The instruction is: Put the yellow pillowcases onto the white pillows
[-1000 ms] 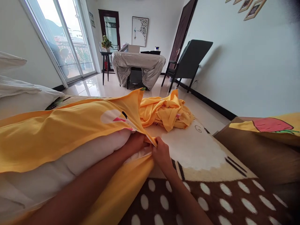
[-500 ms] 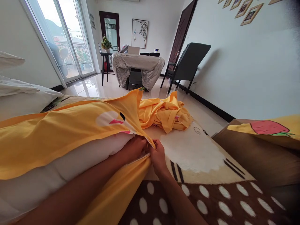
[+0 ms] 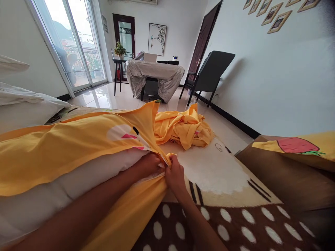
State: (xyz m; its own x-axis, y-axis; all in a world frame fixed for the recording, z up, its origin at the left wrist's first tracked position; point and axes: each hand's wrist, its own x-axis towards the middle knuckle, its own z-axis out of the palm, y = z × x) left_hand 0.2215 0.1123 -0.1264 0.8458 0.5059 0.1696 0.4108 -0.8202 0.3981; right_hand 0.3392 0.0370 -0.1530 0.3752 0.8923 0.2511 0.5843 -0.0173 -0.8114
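Observation:
A yellow pillowcase (image 3: 65, 143) with a cartoon print lies around a white pillow (image 3: 78, 184), which shows along the case's long open side. My left hand (image 3: 150, 165) is at the far corner of that opening, its forearm lying across the pillow. Its fingers are curled on the fabric edge and partly hidden by the cloth. Beside it, my right hand (image 3: 175, 174) pinches the rim of the pillowcase at the same corner. The lower flap of the case hangs down between my forearms.
A crumpled yellow cloth (image 3: 187, 129) lies beyond my hands on a patterned blanket (image 3: 220, 170). Another yellow printed cloth (image 3: 298, 144) rests on a brown surface at right. White bedding (image 3: 26, 101) is at left. Farther off stand a covered table (image 3: 154, 69) and a dark chair (image 3: 209, 71).
Both hands have shifted very slightly left along with the pinched corner of the pillowcase. The camera view has tilted up a little. Otherwise the pillow and cloths stay as they were.

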